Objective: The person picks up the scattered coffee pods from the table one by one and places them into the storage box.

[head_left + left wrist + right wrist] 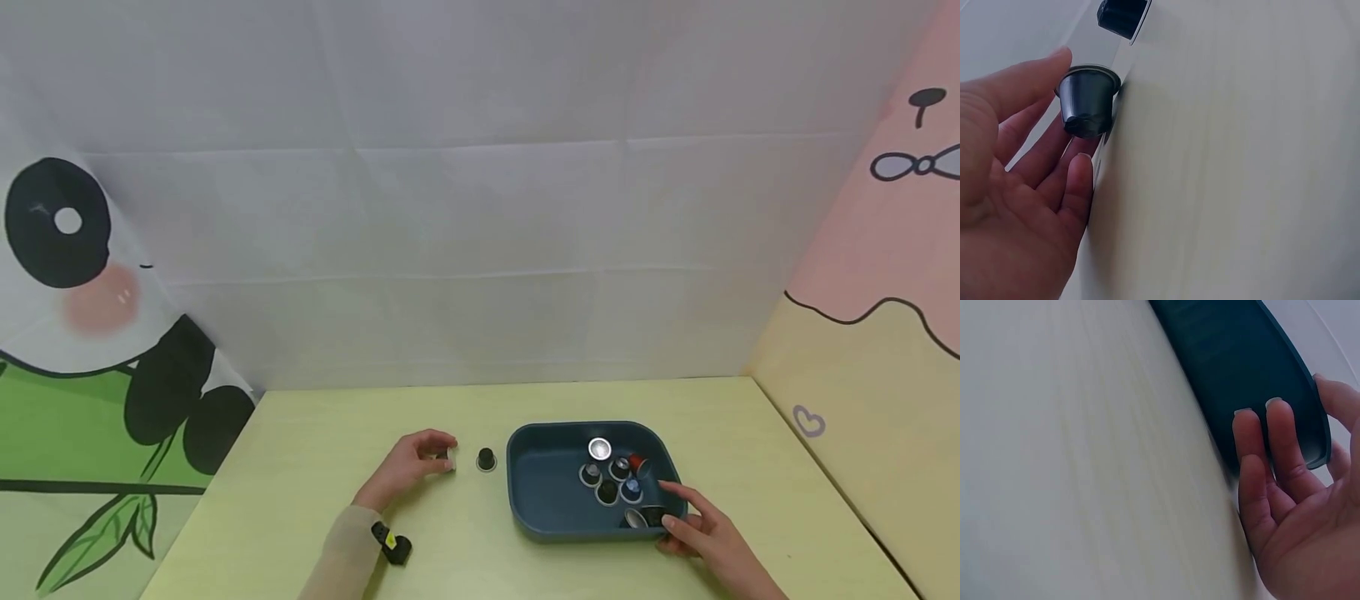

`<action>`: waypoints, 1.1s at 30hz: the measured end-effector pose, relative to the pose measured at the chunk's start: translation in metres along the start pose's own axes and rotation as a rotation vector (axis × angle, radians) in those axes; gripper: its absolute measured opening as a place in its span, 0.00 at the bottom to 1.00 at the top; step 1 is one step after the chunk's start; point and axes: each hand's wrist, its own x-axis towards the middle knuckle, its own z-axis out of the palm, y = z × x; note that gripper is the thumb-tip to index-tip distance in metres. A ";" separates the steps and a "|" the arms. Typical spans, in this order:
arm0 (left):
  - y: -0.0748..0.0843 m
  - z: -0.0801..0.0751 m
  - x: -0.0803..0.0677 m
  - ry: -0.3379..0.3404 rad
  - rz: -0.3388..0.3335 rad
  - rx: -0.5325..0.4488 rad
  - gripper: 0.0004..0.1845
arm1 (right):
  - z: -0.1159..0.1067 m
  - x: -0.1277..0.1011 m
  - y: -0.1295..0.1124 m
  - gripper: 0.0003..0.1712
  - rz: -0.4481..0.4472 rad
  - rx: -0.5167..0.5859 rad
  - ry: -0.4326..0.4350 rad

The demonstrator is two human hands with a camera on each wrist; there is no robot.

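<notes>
My left hand [429, 457] lies on the yellow-green table, its relaxed fingers [1035, 156] cupped loosely about a small grey coffee capsule [451, 459] that stands rim-down on the table. In the left wrist view this capsule [1088, 103] sits between thumb tip and fingertips, with no clear pinch. A dark capsule [486, 459] stands just to its right. My right hand [697, 527] holds the near right corner of a dark blue tray [547, 500]. The thumb lies over the rim and the fingers [1272, 444] lie against the tray's outer wall [1241, 356]. Several capsules [615, 479] lie inside.
A black and yellow wrist camera [392, 543] sits on my left forearm. White cloth hangs behind the table [315, 467], a panda print at the left [90, 275], a pink and yellow panel at the right [885, 333].
</notes>
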 end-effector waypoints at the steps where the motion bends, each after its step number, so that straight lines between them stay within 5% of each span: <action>1: 0.000 0.000 0.000 0.003 -0.002 0.001 0.17 | 0.000 0.000 0.000 0.22 0.009 -0.001 0.004; 33: 0.006 0.007 -0.003 0.055 0.007 0.173 0.14 | 0.001 0.001 -0.001 0.21 0.034 0.006 0.012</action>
